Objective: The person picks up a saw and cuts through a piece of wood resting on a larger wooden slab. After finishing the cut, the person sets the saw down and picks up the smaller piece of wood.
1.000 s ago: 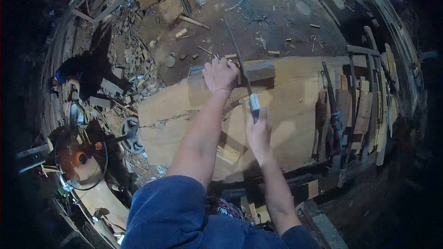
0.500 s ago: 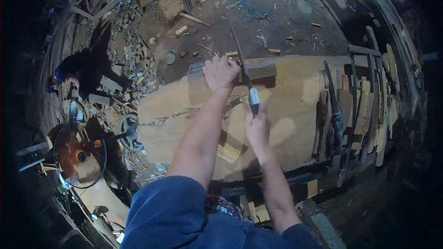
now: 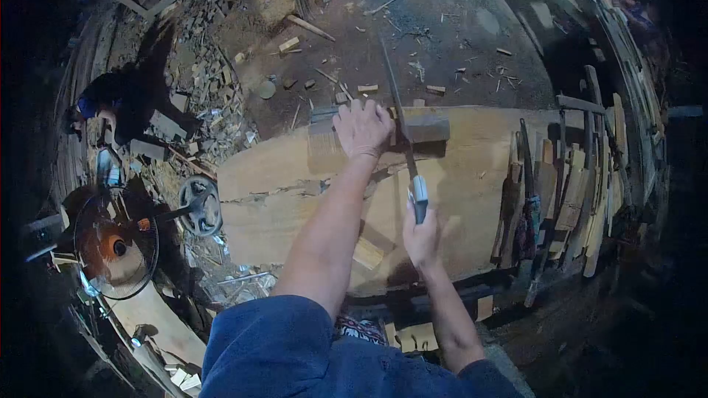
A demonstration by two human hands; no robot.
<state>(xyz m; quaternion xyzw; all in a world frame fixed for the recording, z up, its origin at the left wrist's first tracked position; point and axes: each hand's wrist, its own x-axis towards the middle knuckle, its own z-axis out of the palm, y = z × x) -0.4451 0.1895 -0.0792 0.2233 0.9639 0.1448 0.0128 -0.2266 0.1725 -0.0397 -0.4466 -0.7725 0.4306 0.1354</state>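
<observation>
My right hand [image 3: 421, 238] is closed round the pale and dark handle of a handsaw [image 3: 419, 190]. Its long narrow blade points away from me and crosses a wooden block [image 3: 430, 130] lying near the far edge of a broad wooden board [image 3: 472, 199]. Just left of the blade, my left hand [image 3: 363, 129] presses on the block, its fingers curled toward the far side. How deep the blade sits in the wood is not clear. A smaller offcut [image 3: 369, 252] lies on the board between my forearms.
A fan [image 3: 116, 245] stands at the left, near a spoked handwheel [image 3: 200, 206]. Wood scraps [image 3: 214, 88] cover the ground behind them, where a person [image 3: 103, 107] crouches. Several wood strips [image 3: 568, 191] lie along the right side. Chips and sticks litter the floor beyond the board.
My right hand has drawn the saw back toward me, so its handle is farther from the block. The left hand stays on the block. The whole view has shifted slightly.
</observation>
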